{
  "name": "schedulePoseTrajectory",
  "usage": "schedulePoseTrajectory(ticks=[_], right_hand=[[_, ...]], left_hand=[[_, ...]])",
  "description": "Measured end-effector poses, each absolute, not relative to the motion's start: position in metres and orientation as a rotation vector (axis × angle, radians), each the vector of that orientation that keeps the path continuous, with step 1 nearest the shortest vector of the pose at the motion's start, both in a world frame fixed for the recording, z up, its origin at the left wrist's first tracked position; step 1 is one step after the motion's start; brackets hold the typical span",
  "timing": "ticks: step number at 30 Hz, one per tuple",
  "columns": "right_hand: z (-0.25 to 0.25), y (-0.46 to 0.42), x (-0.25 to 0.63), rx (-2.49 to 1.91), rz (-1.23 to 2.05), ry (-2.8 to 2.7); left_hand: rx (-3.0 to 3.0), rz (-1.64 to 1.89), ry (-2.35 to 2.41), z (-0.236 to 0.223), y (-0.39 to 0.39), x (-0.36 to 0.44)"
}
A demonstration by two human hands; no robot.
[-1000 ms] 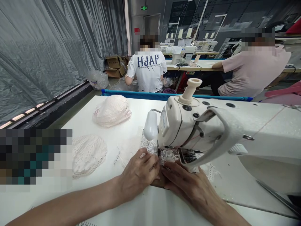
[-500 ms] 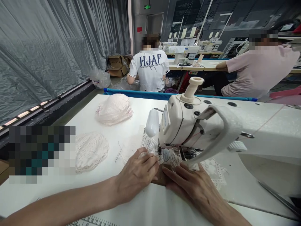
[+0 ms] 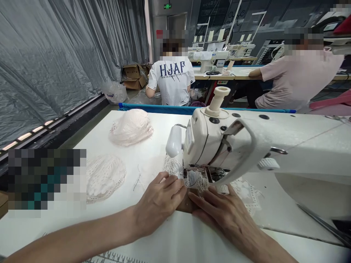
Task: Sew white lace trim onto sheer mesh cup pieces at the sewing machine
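The left hand (image 3: pixel 163 201) had its grip closed on white openwork lace fabric (image 3: pixel 172 165); the right hand's (image 3: pixel 225 212) lay open, below the white sewing machine (image 3: pixel 201 137).

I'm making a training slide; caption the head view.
Left hand and right hand steadying white lace at a sewing machine's needle area, scissors lying rightward.

From the wearer's head, the camera looks forward and down over the near desk (image 3: pixel 164 248), with the sewing machine (image 3: pixel 203 142) close at right. Its wide view reaches past the far edge to the distant wall (image 3: pixel 189 11)
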State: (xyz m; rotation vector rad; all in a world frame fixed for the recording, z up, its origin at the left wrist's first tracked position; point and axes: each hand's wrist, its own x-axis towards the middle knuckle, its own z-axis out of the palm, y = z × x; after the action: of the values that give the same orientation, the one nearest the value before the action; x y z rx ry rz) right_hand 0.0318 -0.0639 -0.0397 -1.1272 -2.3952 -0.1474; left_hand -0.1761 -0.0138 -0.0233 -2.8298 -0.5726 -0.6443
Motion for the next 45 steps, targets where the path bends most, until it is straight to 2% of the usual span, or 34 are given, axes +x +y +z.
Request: schedulePoseTrajectory(ticks=[9, 30, 39, 45], right_hand=[[-0.037, -0.064, 0.031, -1.131, -0.145, -2.404], [-0.039, -0.06, 0.033, -1.249, -0.182, -2.406], [-0.024, -0.059, 0.044, -1.271, -0.297, -2.396], [-0.026, -0.065, 0.042, -1.229, -0.273, -2.39]], left_hand=[[-2.872, -0.616, -0.481, -0.034, -0.008, -0.176], [-2.947, -0.679, -0.669, -0.033, 0.018, -0.173], [-3.177, -0.115, -1.198, -0.001, 0.069, -0.145], [-3.159, 0.038, -1.581, 0.021, 0.023, -0.18]])
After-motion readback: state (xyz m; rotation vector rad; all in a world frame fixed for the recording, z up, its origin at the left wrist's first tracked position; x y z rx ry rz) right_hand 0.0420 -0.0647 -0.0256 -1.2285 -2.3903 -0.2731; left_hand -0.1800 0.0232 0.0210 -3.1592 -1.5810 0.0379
